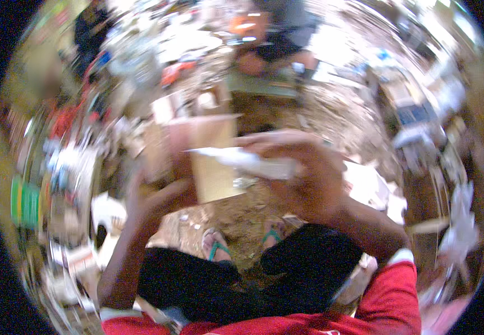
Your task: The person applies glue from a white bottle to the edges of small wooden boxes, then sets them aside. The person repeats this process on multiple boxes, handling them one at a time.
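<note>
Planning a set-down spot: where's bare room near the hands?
Best patch: mostly bare brown ground between the sandalled feet, below the tan panel in view; blur hides finer detail. Crowded: left-side clutter, right-side clutter, and up at the right hand, whose white item overlaps the panel in view.

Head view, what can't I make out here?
All in the head view:
- Left hand: fingers lost in motion blur around the tan piece.
- White item in the right hand: motion blur leaves its kind unclear.
- Person opposite: head cut off by the upper edge.
- Feet: heels hidden by black trousers.
</note>
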A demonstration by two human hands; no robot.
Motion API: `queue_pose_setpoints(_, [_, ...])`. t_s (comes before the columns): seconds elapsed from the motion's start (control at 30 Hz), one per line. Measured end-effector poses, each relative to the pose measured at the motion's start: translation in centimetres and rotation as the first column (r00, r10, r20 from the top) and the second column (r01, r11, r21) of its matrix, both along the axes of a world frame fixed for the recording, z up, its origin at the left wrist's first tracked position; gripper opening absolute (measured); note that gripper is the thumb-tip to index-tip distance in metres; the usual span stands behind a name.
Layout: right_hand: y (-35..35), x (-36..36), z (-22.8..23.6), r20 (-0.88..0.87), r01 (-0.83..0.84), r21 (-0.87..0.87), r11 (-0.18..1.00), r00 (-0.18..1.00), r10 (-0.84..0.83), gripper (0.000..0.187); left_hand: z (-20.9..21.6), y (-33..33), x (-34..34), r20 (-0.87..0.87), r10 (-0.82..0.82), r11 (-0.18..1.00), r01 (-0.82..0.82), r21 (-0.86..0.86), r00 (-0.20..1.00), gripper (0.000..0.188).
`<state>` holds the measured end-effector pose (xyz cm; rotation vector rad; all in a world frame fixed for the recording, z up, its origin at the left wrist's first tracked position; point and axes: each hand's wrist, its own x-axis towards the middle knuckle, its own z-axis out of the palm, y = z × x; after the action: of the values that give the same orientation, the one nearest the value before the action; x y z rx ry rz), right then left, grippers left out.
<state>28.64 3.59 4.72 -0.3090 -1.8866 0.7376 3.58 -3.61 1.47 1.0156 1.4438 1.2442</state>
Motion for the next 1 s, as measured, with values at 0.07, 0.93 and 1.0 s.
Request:
queue_pose_setpoints(0.07, [-0.3,-0.3,-0.3,0.042,0.033,0.07,0.997,0.998,-0.036,0.034,-0.5,1.5,-0.1,-0.38,-0.12,0.992,0.092,-0.09,0.917,0.037])
queue_pose_setpoints(0.93, [-1.5,-7.4,0.3,-0.27,-0.06,0.284,0.957,0.953,0.139,0.04,-16.3,17.8,-0.3,-0.539,-0.575,0.801,0.557,-0.219,0.615,0.037])
queue_pose_setpoints(1.0, [-0.1,-5.9,-0.2,-0.157,-0.059,0.263,0.963,0.982,0.103,0.033,-19.2,17.3,-7.1,-0.61,-0.533,0.842,0.439,-0.314,0.586,0.041])
